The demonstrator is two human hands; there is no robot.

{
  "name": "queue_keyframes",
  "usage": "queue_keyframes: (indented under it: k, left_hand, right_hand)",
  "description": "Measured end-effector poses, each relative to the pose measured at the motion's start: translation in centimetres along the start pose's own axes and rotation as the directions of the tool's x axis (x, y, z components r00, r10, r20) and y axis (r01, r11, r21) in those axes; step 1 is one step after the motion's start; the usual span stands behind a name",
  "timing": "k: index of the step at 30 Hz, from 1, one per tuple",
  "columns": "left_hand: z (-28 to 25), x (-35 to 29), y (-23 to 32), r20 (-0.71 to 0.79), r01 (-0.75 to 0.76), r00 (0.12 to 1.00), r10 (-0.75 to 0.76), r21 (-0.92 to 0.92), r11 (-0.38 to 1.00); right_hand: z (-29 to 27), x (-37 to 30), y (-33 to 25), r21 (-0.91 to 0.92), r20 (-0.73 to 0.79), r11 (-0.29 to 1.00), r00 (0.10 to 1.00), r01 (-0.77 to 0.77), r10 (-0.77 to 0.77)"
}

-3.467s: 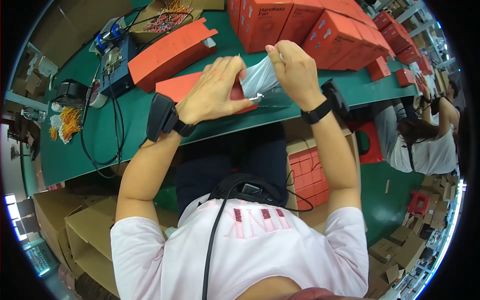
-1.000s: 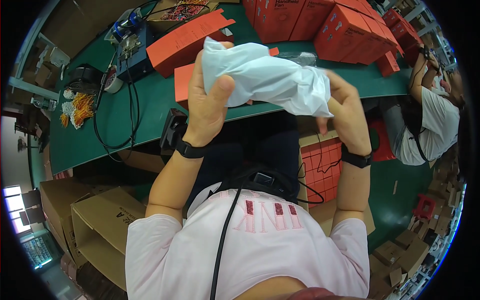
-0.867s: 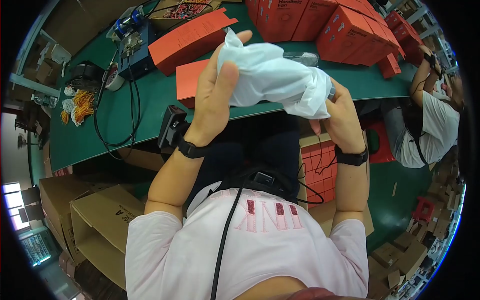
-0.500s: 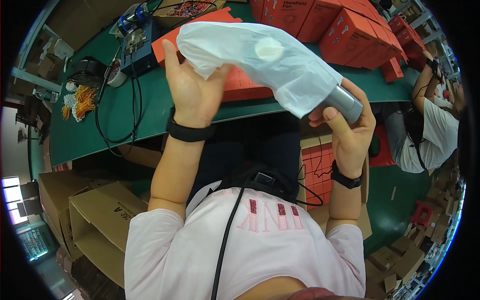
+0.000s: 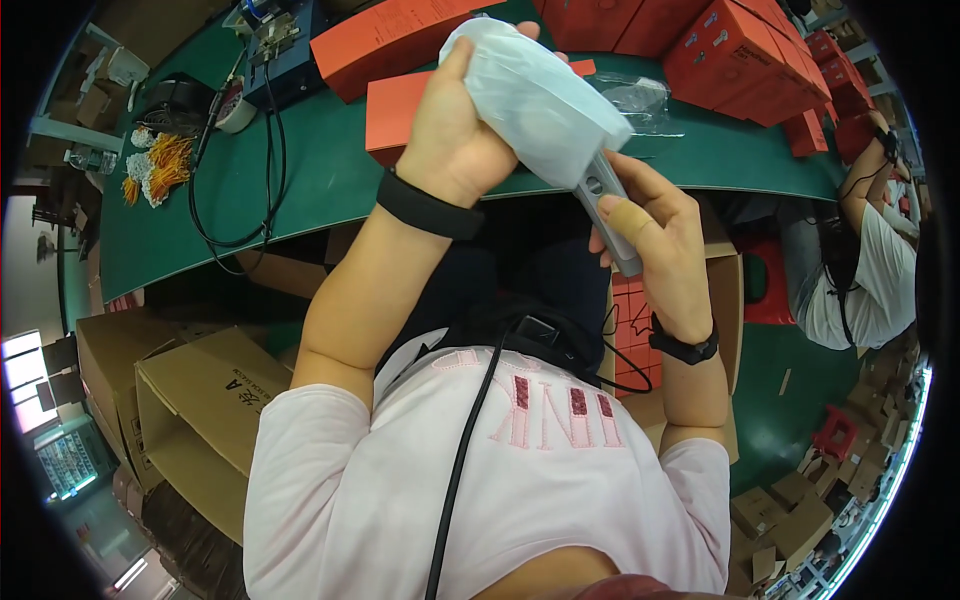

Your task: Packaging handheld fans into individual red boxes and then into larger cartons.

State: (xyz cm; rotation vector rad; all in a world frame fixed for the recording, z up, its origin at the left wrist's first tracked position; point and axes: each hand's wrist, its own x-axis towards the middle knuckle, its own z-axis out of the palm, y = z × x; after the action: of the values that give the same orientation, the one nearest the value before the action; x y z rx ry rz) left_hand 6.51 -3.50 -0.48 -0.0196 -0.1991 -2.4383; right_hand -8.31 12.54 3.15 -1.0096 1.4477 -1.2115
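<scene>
Gripping the upper end of a soft white plastic bag, the left hand is closed around the gathered film and held high above the near edge of the green worktop, so that the bag hangs down at a slant toward the other hand. Out of the bag's lower mouth juts a slim grey metal-look handheld device, rod-shaped with small buttons on its face; the right hand is wrapped around this bare end, thumb laid along its side, which keeps the device steady while the bag covers its upper part. Both hands hold their things in the air in front of the person's chest, clear of the worktop, and each wrist carries a black band.

On the worktop behind the hands lies a flat orange-red cardboard box, near the near edge, within easy reach. More orange-red boxes are stacked along the far edge toward the right corner, and a crumpled clear plastic wrapper lies just in front of them. Black cables run across the left part of the worktop. Brown cardboard cartons stand on the floor to the person's left, and another person sits at the right.
</scene>
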Motion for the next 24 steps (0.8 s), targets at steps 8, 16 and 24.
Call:
queue_keyframes:
  k: [8, 16, 24]
  left_hand:
    - [-0.5, -0.7, 0.5, -0.183, -0.007, 0.983, -0.001, -0.045, 0.999]
    - [-0.2, -0.6, 1.6, 0.017, 0.102, 0.995, -0.102, -0.007, 0.995]
    - [2.9, -0.6, 0.8, -0.124, 0.084, 0.990, -0.071, 0.097, 0.992]
  right_hand:
    - [0.4, -0.1, 0.4, 0.018, 0.016, 1.000, 1.000, 0.001, -0.001]
    - [0.1, -0.3, 0.3, 0.146, 0.019, 0.988, 0.999, 0.046, -0.050]
    - [0.0, -0.2, 0.3, 0.204, 0.010, 0.978, 0.999, 0.040, -0.043]
